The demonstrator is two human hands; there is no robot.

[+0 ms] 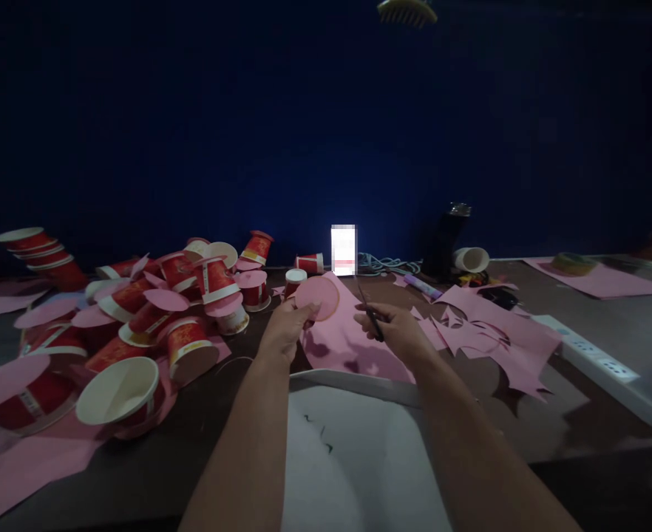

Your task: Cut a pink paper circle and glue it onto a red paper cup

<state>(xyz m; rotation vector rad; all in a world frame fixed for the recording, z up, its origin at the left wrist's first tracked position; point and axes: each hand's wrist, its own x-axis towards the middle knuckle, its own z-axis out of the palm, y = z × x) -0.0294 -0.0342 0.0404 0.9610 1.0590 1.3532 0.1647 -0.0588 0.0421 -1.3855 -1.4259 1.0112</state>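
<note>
My left hand [288, 325] pinches a round pink paper disc [319, 297] with a thin brownish edge, held upright above the table. In my right hand [395, 329] is a pair of scissors [378, 330] with dark handles, the blades pointing up and away from me. Fingers hide part of the handles, and whether the blades are apart is too dark to tell. Below both hands lies a larger pink paper sheet [353, 347] with shadows across it. The disc and the scissors are apart.
Red paper cups [137, 303], many with pink discs, crowd the left; stacked cups [49, 255] lean behind. Cut pink scraps [486, 325], a white power strip [597, 358] and a tape roll [573, 264] lie right. A bright phone-like screen [343, 247] stands at the back.
</note>
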